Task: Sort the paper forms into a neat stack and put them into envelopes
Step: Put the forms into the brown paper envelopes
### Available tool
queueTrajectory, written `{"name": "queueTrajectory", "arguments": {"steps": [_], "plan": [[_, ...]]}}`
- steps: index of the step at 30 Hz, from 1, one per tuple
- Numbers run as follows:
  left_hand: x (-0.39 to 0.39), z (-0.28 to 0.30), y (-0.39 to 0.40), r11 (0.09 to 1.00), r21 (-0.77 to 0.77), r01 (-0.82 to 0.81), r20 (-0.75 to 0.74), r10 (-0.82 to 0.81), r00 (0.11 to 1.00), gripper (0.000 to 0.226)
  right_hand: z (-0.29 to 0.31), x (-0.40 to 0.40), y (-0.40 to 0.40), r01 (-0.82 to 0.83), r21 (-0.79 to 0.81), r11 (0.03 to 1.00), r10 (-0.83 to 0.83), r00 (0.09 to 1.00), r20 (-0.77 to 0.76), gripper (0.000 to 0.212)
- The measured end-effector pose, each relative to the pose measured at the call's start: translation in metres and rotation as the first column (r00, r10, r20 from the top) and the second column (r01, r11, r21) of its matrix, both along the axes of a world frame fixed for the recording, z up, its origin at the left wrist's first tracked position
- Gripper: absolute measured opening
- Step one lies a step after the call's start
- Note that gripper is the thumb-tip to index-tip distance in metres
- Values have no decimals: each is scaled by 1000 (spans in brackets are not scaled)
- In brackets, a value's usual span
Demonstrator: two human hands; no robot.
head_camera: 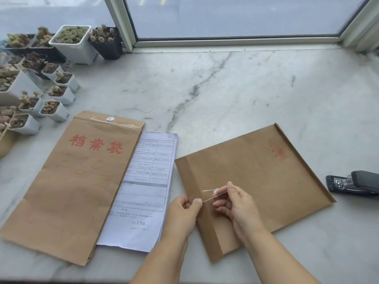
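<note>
Left hand [183,212]: fingers curled, thumb pinching closure string [209,199] at flap end of right envelope [256,181]. Right hand [235,203]: fingertips pinching same string near round clasp, string taut between hands. Right envelope: brown kraft, flat on marble counter [225,89], long axis diagonal, flap end toward near-left, faint red print at far end. Left envelope [71,185]: brown, red characters, long axis running away from viewer, tilted right, partly covering forms stack [147,191]. Stapler [356,184] at right edge. Succulent pots [41,78] far left.
</note>
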State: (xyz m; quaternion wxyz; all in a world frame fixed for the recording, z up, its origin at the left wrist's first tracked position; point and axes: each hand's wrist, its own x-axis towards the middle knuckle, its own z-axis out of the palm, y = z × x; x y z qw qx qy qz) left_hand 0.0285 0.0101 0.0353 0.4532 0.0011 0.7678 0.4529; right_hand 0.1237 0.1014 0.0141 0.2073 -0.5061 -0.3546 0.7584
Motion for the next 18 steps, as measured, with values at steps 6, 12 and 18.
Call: {"name": "queueTrajectory", "arguments": {"steps": [6, 12, 18], "plan": [[7, -8, 4, 999, 53, -9, 21, 8, 1000, 13, 13, 17, 19, 249, -332, 910, -313, 937, -153, 42], [23, -3, 11, 938, 252, -237, 413, 117, 903, 19, 30, 28, 30, 189, -367, 911, -259, 954, -152, 42], [23, 1, 16, 940, 238, -246, 358, 150, 921, 24, 46, 46, 45, -261, 207, 943, 162, 903, 398, 53]]}}
